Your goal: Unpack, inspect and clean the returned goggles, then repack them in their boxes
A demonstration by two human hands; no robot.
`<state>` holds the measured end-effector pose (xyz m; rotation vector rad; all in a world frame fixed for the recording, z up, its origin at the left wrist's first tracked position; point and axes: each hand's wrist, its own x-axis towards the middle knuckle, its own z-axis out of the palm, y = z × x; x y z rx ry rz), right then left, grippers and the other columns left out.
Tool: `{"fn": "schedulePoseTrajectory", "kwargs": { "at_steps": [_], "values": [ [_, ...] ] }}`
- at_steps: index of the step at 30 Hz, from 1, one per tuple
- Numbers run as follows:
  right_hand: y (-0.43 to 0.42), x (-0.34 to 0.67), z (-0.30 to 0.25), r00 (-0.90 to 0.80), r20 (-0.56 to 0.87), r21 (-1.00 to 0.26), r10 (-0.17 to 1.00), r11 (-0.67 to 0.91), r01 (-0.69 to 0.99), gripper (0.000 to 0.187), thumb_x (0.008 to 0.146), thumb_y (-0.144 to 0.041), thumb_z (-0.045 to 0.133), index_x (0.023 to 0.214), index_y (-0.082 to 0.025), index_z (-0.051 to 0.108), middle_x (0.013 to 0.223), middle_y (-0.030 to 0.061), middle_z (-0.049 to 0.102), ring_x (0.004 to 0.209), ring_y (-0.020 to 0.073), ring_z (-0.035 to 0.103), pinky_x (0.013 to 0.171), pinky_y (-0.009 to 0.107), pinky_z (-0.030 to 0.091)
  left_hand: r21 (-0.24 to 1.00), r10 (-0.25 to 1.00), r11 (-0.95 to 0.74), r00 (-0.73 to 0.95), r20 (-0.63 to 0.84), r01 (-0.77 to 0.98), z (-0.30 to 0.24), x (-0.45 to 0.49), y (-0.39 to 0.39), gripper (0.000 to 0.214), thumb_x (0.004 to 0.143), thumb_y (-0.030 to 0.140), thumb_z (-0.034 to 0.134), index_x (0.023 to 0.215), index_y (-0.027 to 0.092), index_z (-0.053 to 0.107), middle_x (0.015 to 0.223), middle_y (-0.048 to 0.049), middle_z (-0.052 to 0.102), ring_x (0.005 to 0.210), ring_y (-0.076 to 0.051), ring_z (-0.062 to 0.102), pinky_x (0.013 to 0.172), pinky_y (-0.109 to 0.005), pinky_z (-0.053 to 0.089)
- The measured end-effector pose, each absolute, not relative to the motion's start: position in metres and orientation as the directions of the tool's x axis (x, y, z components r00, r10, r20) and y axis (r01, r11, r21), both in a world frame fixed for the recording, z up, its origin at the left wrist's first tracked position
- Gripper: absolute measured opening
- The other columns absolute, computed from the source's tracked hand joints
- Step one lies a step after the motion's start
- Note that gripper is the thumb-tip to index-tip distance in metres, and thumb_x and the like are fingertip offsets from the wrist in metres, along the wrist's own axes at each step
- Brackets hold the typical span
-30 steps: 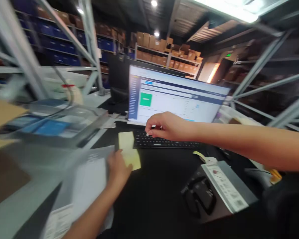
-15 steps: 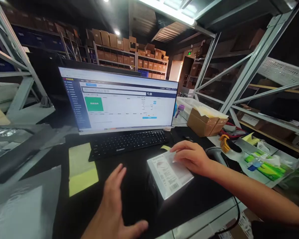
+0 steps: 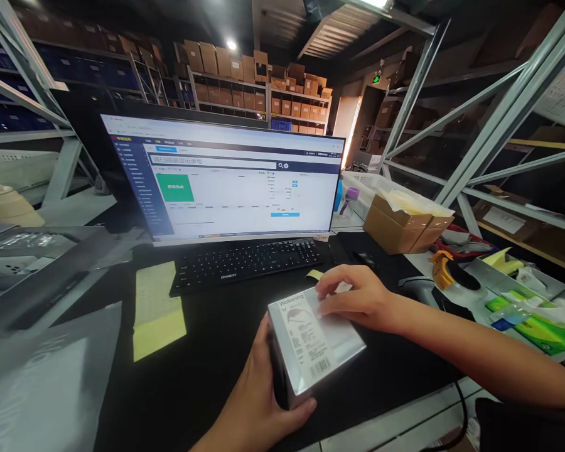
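Note:
A small white product box (image 3: 317, 342) with a printed label and barcode on its top is held between my two hands above the black desk mat. My left hand (image 3: 258, 389) wraps around its left side, the thumb at the near bottom edge and the fingers along the left face. Over the far right part of the top, my right hand (image 3: 355, 298) rests with curled fingers pressed on the box; its palm side is hidden. Just beyond those fingers lies a small yellow slip (image 3: 314, 274).
A monitor (image 3: 235, 188) stands behind a black keyboard (image 3: 247, 267). Yellow paper (image 3: 159, 314) and a grey plastic mailer (image 3: 56, 376) lie at left. Rightward are a scanner (image 3: 417, 287), an orange tape dispenser (image 3: 452, 273), an open cardboard box (image 3: 395, 226) and a green packet (image 3: 532, 326).
My left hand has moved right and closed on the box's left side; before, it was open and apart from it. The box appears slightly raised and tilted. My right hand stays on top.

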<state>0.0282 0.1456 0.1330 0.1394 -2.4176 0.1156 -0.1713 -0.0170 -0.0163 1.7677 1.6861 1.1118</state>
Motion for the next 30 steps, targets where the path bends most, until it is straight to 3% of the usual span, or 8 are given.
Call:
{"fn": "schedulePoseTrajectory", "kwargs": {
  "at_steps": [9, 17, 21, 24, 27, 30],
  "values": [
    [0.142, 0.030, 0.144, -0.801, 0.593, -0.006, -0.076, 0.995, -0.098, 0.016, 0.099, -0.022, 0.060, 0.093, -0.018, 0.075, 0.100, 0.0058, 0.073, 0.084, 0.0132, 0.068, 0.073, 0.023, 0.053, 0.802, 0.971, -0.161, -0.054, 0.233, 0.575, -0.029, -0.176, -0.019, 0.138, 0.063, 0.040, 0.089, 0.160, 0.033, -0.008, 0.165, -0.0141, 0.026, 0.149, -0.042, 0.033, 0.118, -0.062, 0.038],
    [0.143, 0.030, 0.145, -0.871, 0.490, -0.109, 0.025, 0.994, -0.033, 0.016, 0.099, -0.027, 0.060, 0.096, -0.018, 0.073, 0.100, 0.0049, 0.075, 0.081, 0.0126, 0.068, 0.067, 0.022, 0.050, 0.794, 0.963, -0.189, -0.051, 0.266, 0.578, -0.028, -0.175, -0.019, 0.137, 0.063, 0.039, 0.089, 0.161, 0.032, -0.007, 0.165, -0.0143, 0.026, 0.149, -0.042, 0.033, 0.119, -0.061, 0.038],
    [0.136, 0.033, 0.160, -0.902, 0.419, -0.018, -0.100, 0.993, -0.118, 0.019, 0.103, -0.020, 0.053, 0.104, -0.019, 0.072, 0.108, 0.0050, 0.076, 0.091, 0.0162, 0.071, 0.078, 0.029, 0.056, 0.798, 0.963, -0.190, -0.050, 0.264, 0.571, -0.025, -0.175, -0.019, 0.136, 0.063, 0.036, 0.089, 0.161, 0.033, -0.006, 0.165, -0.0140, 0.026, 0.149, -0.041, 0.032, 0.120, -0.060, 0.036],
    [0.123, 0.040, 0.172, -0.950, 0.298, 0.037, -0.087, 0.996, -0.079, 0.030, 0.106, -0.019, 0.042, 0.121, -0.021, 0.069, 0.128, 0.0038, 0.071, 0.116, 0.0189, 0.067, 0.096, 0.031, 0.056, 0.805, 0.970, -0.181, -0.034, 0.242, 0.565, -0.019, -0.175, -0.019, 0.138, 0.063, 0.036, 0.089, 0.159, 0.034, -0.010, 0.166, -0.0147, 0.021, 0.150, -0.041, 0.029, 0.120, -0.061, 0.036],
    [0.115, 0.053, 0.175, -0.972, 0.215, 0.172, -0.097, 0.983, -0.060, 0.041, 0.102, -0.019, 0.045, 0.139, -0.023, 0.060, 0.144, 0.0029, 0.061, 0.132, 0.0260, 0.058, 0.106, 0.037, 0.054, 0.825, 0.986, -0.131, -0.017, 0.168, 0.550, -0.012, -0.175, -0.018, 0.139, 0.062, 0.038, 0.089, 0.158, 0.033, -0.011, 0.166, -0.0151, 0.020, 0.152, -0.040, 0.027, 0.121, -0.061, 0.033],
    [0.116, 0.069, 0.169, -0.943, 0.332, 0.247, -0.032, 0.967, 0.055, 0.052, 0.093, -0.012, 0.050, 0.142, -0.028, 0.060, 0.148, 0.0050, 0.056, 0.134, 0.0299, 0.056, 0.103, 0.045, 0.057, 0.850, 0.988, -0.124, -0.017, 0.154, 0.513, -0.006, -0.174, -0.019, 0.137, 0.062, 0.041, 0.089, 0.158, 0.031, -0.008, 0.167, -0.0153, 0.020, 0.153, -0.038, 0.023, 0.125, -0.060, 0.025]
  ]
}}
